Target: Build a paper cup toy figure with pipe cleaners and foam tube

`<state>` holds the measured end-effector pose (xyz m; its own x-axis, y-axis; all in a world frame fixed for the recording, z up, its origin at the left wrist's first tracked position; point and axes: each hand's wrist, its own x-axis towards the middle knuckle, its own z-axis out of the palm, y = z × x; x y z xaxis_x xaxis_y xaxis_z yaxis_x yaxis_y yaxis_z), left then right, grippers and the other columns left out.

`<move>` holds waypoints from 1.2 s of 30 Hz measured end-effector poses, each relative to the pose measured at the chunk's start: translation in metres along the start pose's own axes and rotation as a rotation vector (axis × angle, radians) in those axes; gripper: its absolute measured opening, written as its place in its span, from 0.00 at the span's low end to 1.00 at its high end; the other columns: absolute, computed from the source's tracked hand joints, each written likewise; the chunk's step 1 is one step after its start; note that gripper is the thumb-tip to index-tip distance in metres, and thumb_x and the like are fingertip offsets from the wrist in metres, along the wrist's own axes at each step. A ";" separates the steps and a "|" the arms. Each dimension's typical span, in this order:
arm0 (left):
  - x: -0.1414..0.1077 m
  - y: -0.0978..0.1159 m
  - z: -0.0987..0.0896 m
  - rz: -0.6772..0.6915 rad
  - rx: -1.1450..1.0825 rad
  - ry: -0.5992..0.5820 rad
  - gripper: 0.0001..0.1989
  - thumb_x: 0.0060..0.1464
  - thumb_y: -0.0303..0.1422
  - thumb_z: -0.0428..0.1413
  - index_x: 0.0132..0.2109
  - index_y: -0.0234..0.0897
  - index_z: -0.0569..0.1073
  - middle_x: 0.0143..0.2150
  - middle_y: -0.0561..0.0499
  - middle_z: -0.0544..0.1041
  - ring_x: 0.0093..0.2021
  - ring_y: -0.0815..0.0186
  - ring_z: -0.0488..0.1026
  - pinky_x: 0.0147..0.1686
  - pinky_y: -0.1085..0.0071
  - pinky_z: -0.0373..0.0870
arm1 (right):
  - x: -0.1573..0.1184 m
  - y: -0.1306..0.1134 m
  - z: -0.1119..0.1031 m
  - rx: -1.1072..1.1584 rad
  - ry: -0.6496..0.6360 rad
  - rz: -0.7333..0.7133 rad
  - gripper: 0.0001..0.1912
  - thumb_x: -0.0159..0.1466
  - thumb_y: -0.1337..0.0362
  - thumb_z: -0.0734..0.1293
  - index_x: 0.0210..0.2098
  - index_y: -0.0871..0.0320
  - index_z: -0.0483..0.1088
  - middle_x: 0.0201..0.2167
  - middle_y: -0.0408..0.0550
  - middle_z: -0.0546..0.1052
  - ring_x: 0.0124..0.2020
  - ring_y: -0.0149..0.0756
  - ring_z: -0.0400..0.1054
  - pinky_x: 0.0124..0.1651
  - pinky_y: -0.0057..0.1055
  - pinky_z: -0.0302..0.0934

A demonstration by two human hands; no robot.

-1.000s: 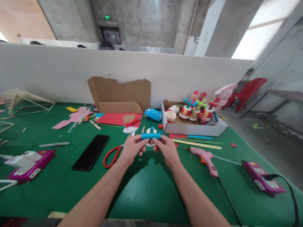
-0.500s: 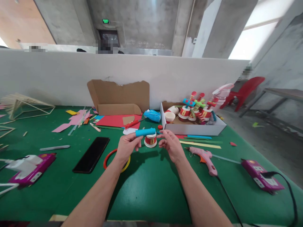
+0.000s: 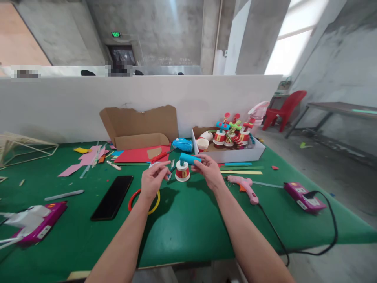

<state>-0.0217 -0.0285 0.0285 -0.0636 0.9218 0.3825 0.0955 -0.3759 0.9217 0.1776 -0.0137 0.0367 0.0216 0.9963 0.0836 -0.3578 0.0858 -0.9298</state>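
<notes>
My right hand (image 3: pixel 207 169) grips the right end of a blue paper tube (image 3: pixel 190 158) between thumb and fingers. The tube lies roughly level just above an upturned red and white paper cup (image 3: pixel 182 171). A short dark-teal folded paper strip stands between the cup and the tube. To the left of the cup, another folded paper strip (image 3: pixel 173 169) slants down to my left hand (image 3: pixel 154 179). Thumb and fingers of that hand are closed at the strip's end, with the index finger stretched toward the cup.
A white box (image 3: pixel 232 156) with finished cup figures stands behind right. A pink glue gun (image 3: pixel 243 184) and a power strip (image 3: pixel 304 198) lie right. On the left are a phone (image 3: pixel 112 197), a tape ring (image 3: pixel 158 202) and coloured paper (image 3: pixel 132 154).
The blue tube has passed from my left hand to my right. My left hand is now at the folded strip left of the cup. The view has swung to the right.
</notes>
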 end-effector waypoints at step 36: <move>0.042 -0.016 0.006 0.038 0.822 -0.383 0.33 0.44 0.42 0.63 0.57 0.35 0.69 0.57 0.38 0.72 0.56 0.48 0.69 0.54 0.54 0.65 | 0.045 0.000 0.002 -0.163 -0.079 -0.085 0.20 0.49 0.54 0.74 0.38 0.56 0.73 0.24 0.38 0.70 0.25 0.27 0.65 0.25 0.23 0.55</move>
<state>-0.0204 0.0170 0.0296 0.2749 0.9339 0.2285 0.7790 -0.3557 0.5163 0.1766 0.0312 0.0417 -0.0302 0.9820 0.1864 -0.2021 0.1766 -0.9633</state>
